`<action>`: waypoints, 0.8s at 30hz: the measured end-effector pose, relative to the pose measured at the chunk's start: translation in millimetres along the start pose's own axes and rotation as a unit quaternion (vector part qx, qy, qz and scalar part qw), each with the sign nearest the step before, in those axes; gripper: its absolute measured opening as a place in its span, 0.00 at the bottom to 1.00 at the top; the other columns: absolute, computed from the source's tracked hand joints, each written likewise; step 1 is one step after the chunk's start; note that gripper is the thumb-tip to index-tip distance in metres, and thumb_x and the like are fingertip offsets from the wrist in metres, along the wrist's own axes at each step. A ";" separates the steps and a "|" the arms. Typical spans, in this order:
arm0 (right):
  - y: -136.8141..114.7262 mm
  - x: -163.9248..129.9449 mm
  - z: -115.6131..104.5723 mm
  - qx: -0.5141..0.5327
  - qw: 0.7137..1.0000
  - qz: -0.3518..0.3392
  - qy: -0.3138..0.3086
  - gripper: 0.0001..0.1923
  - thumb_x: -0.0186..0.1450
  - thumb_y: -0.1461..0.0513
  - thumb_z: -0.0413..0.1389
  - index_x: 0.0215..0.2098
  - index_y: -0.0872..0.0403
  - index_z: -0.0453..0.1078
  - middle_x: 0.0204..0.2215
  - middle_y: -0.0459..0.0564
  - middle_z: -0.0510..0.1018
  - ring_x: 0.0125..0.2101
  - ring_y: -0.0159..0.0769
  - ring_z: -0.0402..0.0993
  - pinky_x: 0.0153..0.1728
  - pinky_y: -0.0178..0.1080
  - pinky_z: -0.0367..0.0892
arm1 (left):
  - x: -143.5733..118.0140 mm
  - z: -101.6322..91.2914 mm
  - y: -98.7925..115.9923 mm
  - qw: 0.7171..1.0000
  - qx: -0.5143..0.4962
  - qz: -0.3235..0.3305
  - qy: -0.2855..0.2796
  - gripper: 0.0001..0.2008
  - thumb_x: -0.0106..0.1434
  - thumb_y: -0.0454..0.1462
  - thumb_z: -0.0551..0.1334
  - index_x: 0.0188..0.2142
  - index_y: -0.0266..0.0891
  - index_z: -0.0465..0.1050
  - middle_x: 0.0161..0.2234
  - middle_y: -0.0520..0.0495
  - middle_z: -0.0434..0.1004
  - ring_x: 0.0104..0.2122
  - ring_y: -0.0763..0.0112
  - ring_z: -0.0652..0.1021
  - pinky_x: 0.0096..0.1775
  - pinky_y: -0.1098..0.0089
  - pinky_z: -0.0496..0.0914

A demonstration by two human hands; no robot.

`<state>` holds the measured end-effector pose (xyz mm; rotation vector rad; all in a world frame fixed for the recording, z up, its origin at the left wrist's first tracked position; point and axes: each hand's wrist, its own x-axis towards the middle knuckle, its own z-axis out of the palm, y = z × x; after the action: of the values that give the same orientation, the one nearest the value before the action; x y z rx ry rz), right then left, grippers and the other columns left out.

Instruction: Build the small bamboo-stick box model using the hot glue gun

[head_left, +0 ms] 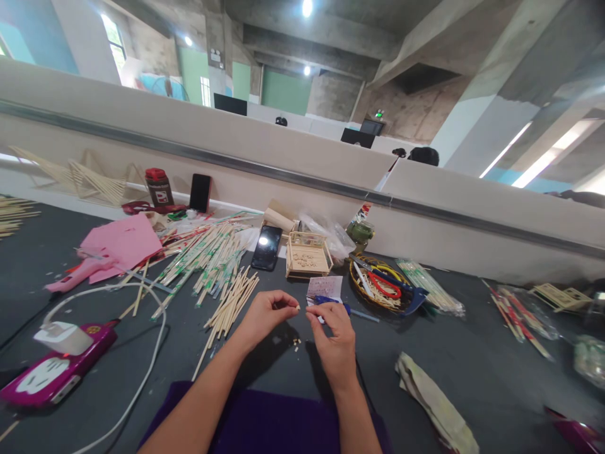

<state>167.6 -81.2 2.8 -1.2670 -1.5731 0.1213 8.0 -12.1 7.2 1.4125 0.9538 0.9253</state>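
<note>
My left hand (269, 318) is closed in a pinch, with a tiny pale wooden piece (297, 308) at its fingertips. Just to its right, my right hand (335, 337) has thumb and forefinger pressed together; whatever may be between them is too small to make out. A small gap separates the two hands' fingertips. Several tiny wooden bits (296, 343) lie on the dark tabletop below. Behind my right hand are a printed paper (333, 288) and a blue-handled tool (347, 308), partly covered by the fingers. Further back stands a small stick-built frame (307, 272) containing little wooden pieces.
Bare sticks (231, 302) and wrapped chopsticks (189, 258) spread to the left, near a pink glue gun (89, 268). A white cable (158, 340) loops by a purple power strip (97, 350). Rightward are a basket (362, 290) with scissors and a cloth glove (435, 403).
</note>
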 end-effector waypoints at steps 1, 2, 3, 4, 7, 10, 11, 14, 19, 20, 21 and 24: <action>-0.4 -0.1 -0.1 0.004 1.000 0.003 0.001 0.07 0.67 0.64 0.55 0.38 0.50 0.75 0.32 0.48 0.75 0.36 0.37 0.70 0.39 0.40 0.65 | -1.0 -0.5 1.8 1.000 -0.019 -0.014 0.001 0.10 0.48 0.40 0.69 0.29 0.37 0.78 0.27 0.49 0.78 0.27 0.72 0.73 0.30 0.72 0.65; -0.6 -0.2 -0.1 0.008 1.000 0.006 0.003 0.07 0.67 0.64 0.55 0.38 0.50 0.75 0.32 0.48 0.75 0.36 0.37 0.70 0.39 0.40 0.65 | -1.9 -1.3 3.4 0.999 -0.037 -0.026 0.003 0.11 0.48 0.40 0.70 0.30 0.37 0.79 0.27 0.49 0.79 0.27 0.72 0.73 0.30 0.73 0.65; -0.6 -0.2 -0.1 0.012 1.000 0.010 0.005 0.07 0.67 0.64 0.55 0.38 0.50 0.75 0.32 0.48 0.75 0.36 0.37 0.70 0.39 0.39 0.65 | -2.5 -2.1 4.6 0.998 -0.054 -0.036 0.003 0.11 0.48 0.40 0.70 0.31 0.37 0.79 0.28 0.49 0.79 0.28 0.72 0.73 0.30 0.73 0.65; -0.5 -0.3 -0.1 0.016 1.000 0.014 0.007 0.07 0.67 0.64 0.54 0.38 0.50 0.75 0.32 0.48 0.75 0.37 0.37 0.70 0.39 0.39 0.66 | -2.8 -3.1 5.3 0.996 -0.072 -0.044 0.003 0.12 0.48 0.40 0.71 0.31 0.37 0.79 0.28 0.49 0.78 0.28 0.72 0.73 0.30 0.74 0.65; 0.5 -0.5 0.4 0.025 0.999 0.022 0.012 0.07 0.68 0.63 0.54 0.39 0.50 0.75 0.33 0.48 0.76 0.37 0.37 0.70 0.40 0.39 0.66 | -2.1 -5.9 4.7 0.989 -0.136 -0.059 -0.004 0.13 0.47 0.40 0.72 0.31 0.37 0.79 0.29 0.50 0.78 0.27 0.75 0.72 0.29 0.75 0.64; 0.6 -1.4 0.5 0.040 0.998 0.042 0.016 0.08 0.68 0.61 0.53 0.38 0.51 0.75 0.34 0.50 0.77 0.38 0.37 0.71 0.40 0.39 0.66 | -0.2 -7.9 2.1 0.972 -0.219 -0.085 -0.008 0.14 0.44 0.39 0.75 0.30 0.36 0.79 0.29 0.51 0.76 0.24 0.79 0.70 0.28 0.76 0.64; 0.5 -1.9 0.3 0.048 0.997 0.058 0.019 0.09 0.68 0.60 0.53 0.38 0.52 0.75 0.33 0.49 0.77 0.36 0.37 0.72 0.39 0.38 0.67 | 0.3 -8.5 1.2 0.965 -0.244 -0.097 -0.004 0.14 0.43 0.39 0.75 0.30 0.36 0.79 0.28 0.51 0.76 0.24 0.80 0.70 0.28 0.76 0.64; 1.0 -3.8 -1.3 0.057 0.990 0.126 0.035 0.12 0.67 0.56 0.53 0.31 0.54 0.73 0.24 0.45 0.73 0.26 0.32 0.69 0.29 0.33 0.64 | 1.5 -10.5 -1.3 0.946 -0.297 -0.128 0.010 0.16 0.42 0.38 0.76 0.31 0.37 0.79 0.26 0.53 0.75 0.22 0.81 0.70 0.29 0.76 0.65; 7.9 -2.4 -2.4 0.049 0.978 0.155 0.132 0.12 0.64 0.56 0.56 0.26 0.53 0.64 0.22 0.42 0.68 0.22 0.29 0.64 0.24 0.31 0.61 | 2.9 -13.1 -5.6 0.919 -0.360 -0.159 0.012 0.17 0.42 0.35 0.77 0.33 0.37 0.78 0.24 0.55 0.74 0.21 0.82 0.71 0.28 0.77 0.67; 8.8 -1.5 -2.0 0.059 0.977 0.147 0.146 0.08 0.63 0.57 0.57 0.31 0.53 0.66 0.27 0.45 0.72 0.26 0.30 0.68 0.27 0.31 0.64 | 3.2 -13.2 -6.1 0.916 -0.368 -0.161 0.011 0.17 0.42 0.35 0.77 0.33 0.37 0.77 0.24 0.55 0.74 0.21 0.82 0.71 0.27 0.77 0.67; 9.2 -0.8 -1.5 0.071 0.976 0.142 0.150 0.08 0.63 0.57 0.57 0.37 0.54 0.67 0.33 0.48 0.74 0.29 0.32 0.70 0.29 0.32 0.66 | 3.4 -13.2 -6.4 0.913 -0.373 -0.162 0.010 0.17 0.43 0.35 0.76 0.33 0.36 0.77 0.24 0.55 0.74 0.21 0.82 0.71 0.27 0.78 0.66; 6.9 -0.7 -0.5 0.089 0.975 0.162 0.124 0.12 0.66 0.56 0.53 0.43 0.54 0.69 0.37 0.51 0.78 0.26 0.32 0.71 0.29 0.34 0.67 | 3.6 -12.5 -5.7 0.911 -0.375 -0.172 0.011 0.17 0.44 0.35 0.76 0.33 0.37 0.77 0.25 0.55 0.75 0.21 0.82 0.72 0.26 0.78 0.67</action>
<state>172.3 -79.0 -1.8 -1.3325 -1.1101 0.2931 -2.6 -4.1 2.2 0.5584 0.7099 0.8998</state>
